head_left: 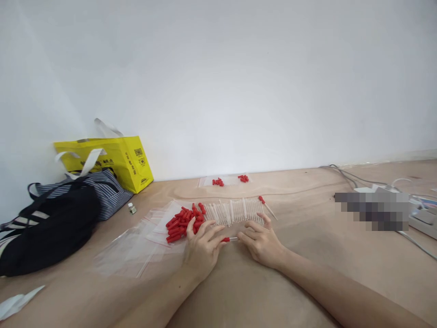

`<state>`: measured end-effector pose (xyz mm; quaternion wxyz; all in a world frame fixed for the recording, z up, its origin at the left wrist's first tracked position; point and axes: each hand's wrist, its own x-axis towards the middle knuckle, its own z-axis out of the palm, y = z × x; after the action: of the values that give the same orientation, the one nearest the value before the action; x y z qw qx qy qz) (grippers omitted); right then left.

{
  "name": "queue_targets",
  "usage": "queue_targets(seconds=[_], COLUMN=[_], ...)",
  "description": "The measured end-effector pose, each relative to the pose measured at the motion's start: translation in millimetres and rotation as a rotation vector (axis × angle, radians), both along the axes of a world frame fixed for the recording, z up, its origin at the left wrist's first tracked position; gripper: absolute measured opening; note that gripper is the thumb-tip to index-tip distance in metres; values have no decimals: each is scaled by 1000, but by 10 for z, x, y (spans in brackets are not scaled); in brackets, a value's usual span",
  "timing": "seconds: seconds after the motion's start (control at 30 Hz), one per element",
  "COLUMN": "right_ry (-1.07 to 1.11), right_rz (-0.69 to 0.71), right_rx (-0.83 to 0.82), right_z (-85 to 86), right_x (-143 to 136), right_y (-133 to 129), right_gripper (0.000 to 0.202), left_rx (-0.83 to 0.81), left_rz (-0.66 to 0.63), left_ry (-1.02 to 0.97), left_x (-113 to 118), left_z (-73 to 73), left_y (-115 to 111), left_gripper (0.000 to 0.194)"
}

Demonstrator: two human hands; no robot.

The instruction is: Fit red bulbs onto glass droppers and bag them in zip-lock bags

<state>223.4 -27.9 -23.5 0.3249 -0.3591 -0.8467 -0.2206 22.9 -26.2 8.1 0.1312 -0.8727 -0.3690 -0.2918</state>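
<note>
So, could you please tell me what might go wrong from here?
The slender clear tube held between the left grip and the right grip might slip or bend if pushed at an angle to its red cap. The row of tubes lies just beyond both grips, so a stray nudge could disorder it. The heap of red caps rests on thin plastic bags beside the left grip, so a tug on one could scatter it.

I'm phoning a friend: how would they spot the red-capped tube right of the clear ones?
On the tan tabletop before the white wall, find the row of thin clear tubes. At its right end, a slender red-capped clear tube lies aslant. That red cap sets it apart from its bare neighbours.
</note>
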Motion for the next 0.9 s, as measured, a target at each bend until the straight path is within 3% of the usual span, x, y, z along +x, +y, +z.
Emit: queue_targets(seconds=[0.2,0.27,0.33,0.43,0.53,0.7,0.9], right_ry=[55,115,177,233,268,333,369], right_rz=[-60,-200,-407,-686,-829,-935,-952], right_rx=[-25,-38,-83,-212,-360,-544,-667], right_z=[51,76,93,96,82,73,65], right_x=[41,130,255,450,578,652,668], right_y=[14,71,159,312,429,502,512], right_gripper=[20,20,22,27,29,29,33], left_rx=[48,55,47,30,30,-2,-36], left_rz=[105,164,205,259,308,377,434], left_ry=[29,29,24,7,-10,-24,-50], left_x=[-37,-68,-100,-139,-154,-146,-168], left_z=[-54,-78,-95,-104,-103,-91,-118], left_y=[65,109,148,185,200,205,233], left_gripper=[23,45,54,40,33,34,39])
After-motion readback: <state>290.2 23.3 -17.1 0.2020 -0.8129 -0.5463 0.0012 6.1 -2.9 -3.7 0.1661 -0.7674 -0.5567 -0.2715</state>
